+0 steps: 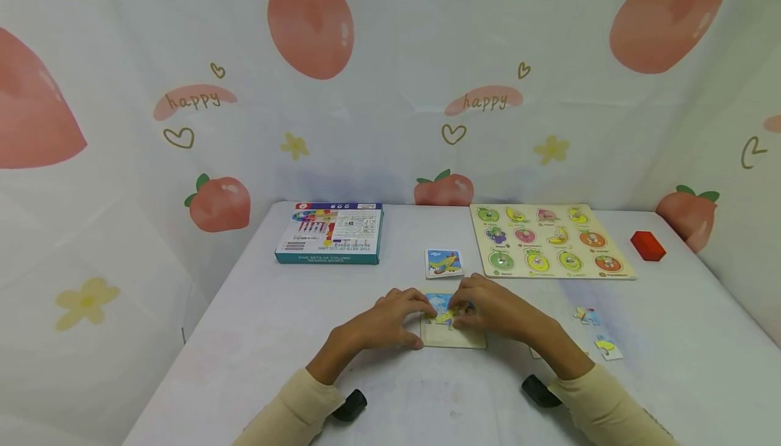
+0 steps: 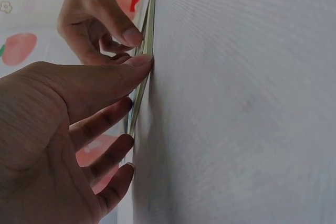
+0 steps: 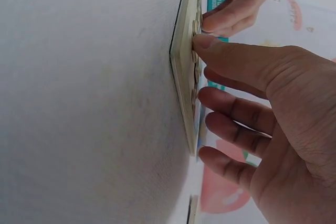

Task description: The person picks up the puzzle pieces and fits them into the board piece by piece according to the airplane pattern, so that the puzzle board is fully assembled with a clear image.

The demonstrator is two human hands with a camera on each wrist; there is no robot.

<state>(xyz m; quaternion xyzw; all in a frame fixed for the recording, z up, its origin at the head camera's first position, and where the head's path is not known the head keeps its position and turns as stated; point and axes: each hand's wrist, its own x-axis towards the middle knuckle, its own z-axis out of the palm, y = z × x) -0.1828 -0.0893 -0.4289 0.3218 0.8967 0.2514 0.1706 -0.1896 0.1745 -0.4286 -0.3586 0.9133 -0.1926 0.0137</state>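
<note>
Touching puzzle pieces (image 1: 439, 301) in wooden tray (image 1: 454, 339), under loose-fingered left hand (image 1: 390, 320) and right hand (image 1: 494, 307), cannot tell if pinching | flanked, right of grip, by loose pieces (image 1: 607, 347) | backed, beyond grip, by fruit-covered board (image 1: 626, 274), closed box (image 1: 329, 239)

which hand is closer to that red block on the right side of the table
Right. The right hand, at the small puzzle board, is left of the red block; the left hand, at the board's left edge, is farther left.
</note>
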